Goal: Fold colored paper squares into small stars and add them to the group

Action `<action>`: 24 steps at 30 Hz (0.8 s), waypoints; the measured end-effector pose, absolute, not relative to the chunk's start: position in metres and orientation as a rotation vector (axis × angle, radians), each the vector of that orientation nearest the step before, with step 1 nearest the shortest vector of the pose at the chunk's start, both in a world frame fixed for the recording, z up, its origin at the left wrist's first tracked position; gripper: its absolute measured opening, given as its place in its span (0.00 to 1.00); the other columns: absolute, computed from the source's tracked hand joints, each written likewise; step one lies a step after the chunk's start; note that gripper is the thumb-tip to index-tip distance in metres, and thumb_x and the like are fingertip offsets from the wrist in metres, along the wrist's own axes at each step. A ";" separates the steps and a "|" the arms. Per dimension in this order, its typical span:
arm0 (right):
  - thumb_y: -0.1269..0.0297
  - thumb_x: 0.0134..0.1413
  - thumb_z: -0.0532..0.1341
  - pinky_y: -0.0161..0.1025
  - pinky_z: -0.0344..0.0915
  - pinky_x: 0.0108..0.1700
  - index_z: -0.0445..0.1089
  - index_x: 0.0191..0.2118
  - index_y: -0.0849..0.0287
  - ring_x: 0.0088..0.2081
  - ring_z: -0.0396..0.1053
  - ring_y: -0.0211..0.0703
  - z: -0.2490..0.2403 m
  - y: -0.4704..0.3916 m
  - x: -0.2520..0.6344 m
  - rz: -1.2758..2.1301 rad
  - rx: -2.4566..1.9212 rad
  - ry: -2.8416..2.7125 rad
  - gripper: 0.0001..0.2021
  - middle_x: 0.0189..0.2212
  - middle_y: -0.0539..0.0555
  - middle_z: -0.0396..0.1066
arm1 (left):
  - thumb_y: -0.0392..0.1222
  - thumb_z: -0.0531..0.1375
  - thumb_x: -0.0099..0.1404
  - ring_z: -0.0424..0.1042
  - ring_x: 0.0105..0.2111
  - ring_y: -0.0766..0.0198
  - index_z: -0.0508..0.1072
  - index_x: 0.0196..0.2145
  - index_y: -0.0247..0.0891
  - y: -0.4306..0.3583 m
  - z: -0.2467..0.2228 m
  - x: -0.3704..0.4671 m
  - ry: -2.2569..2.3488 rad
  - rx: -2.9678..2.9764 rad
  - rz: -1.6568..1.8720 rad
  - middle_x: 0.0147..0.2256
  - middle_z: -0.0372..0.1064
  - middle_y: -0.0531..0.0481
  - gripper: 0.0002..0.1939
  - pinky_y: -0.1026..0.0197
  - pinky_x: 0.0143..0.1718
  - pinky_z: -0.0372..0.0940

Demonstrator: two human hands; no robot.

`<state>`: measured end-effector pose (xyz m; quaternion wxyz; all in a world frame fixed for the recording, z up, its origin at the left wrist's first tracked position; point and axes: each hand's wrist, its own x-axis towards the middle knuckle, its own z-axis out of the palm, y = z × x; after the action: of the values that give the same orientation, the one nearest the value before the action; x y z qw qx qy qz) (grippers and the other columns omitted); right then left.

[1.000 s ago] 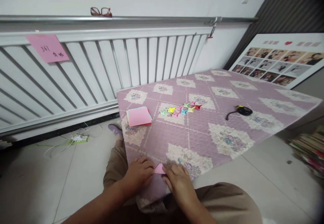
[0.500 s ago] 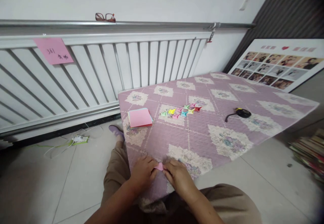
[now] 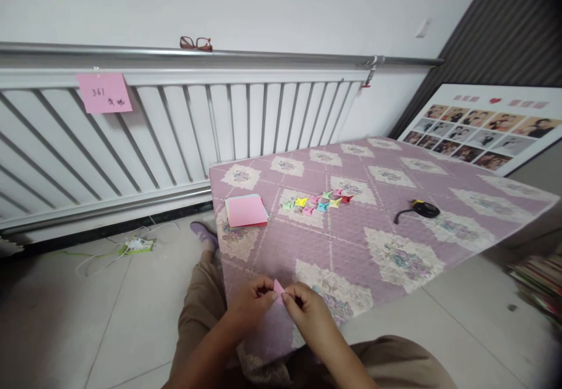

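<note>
Half a second ago I had the fingers low over the paper; now both hands are pinching, and a small folded pink paper piece (image 3: 278, 288) shows a point standing up between them. I read that as handling the paper by its edges rather than pressing it down. My left hand (image 3: 250, 307) grips it from the left with thumb and fingers, and my right hand (image 3: 314, 316) pinches the other side. The paper sits right between the two sets of fingertips, over the near end of the purple flower-patterned, cloth-covered table (image 3: 281, 248), by its near-left corner. From here I can't tell if it touches the cloth.

Farther up, by the left edge, lies a stack of coloured square paper sheets (image 3: 246, 210), pink on top. Right of it sits a cluster of small folded paper shapes in mixed colours (image 3: 322, 207), well apart from both hands.
</note>
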<state>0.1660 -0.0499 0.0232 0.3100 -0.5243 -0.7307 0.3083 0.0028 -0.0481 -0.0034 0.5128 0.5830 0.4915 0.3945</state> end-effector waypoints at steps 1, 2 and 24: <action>0.62 0.57 0.53 0.33 0.57 0.27 0.63 0.23 0.57 0.24 0.61 0.38 0.027 -0.051 0.165 0.879 -1.389 -1.895 0.13 0.20 0.47 0.61 | 0.44 0.56 0.59 0.63 0.27 0.67 0.71 0.31 0.35 -0.050 -0.003 0.003 1.122 1.310 0.961 0.26 0.65 0.54 0.09 0.64 0.31 0.59; 0.60 0.56 0.53 0.33 0.56 0.26 0.63 0.23 0.57 0.24 0.60 0.37 0.030 -0.053 0.164 0.927 -1.391 -1.870 0.13 0.20 0.47 0.60 | 0.46 0.57 0.58 0.62 0.25 0.68 0.70 0.30 0.35 -0.052 -0.003 0.004 1.076 1.219 0.976 0.24 0.64 0.55 0.10 0.64 0.29 0.58; 0.44 0.49 0.62 0.32 0.54 0.27 0.63 0.25 0.58 0.23 0.58 0.34 0.047 -0.076 0.157 1.648 -1.211 -1.189 0.20 0.19 0.45 0.61 | 0.54 0.69 0.50 0.59 0.19 0.71 0.65 0.23 0.36 -0.088 0.015 0.018 0.873 0.596 1.147 0.18 0.63 0.56 0.21 0.66 0.23 0.52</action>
<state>0.1568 -0.0756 0.0466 0.3782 -0.4737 -0.4653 0.6450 0.0184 -0.0884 0.0152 0.7111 0.2685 0.3934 0.5172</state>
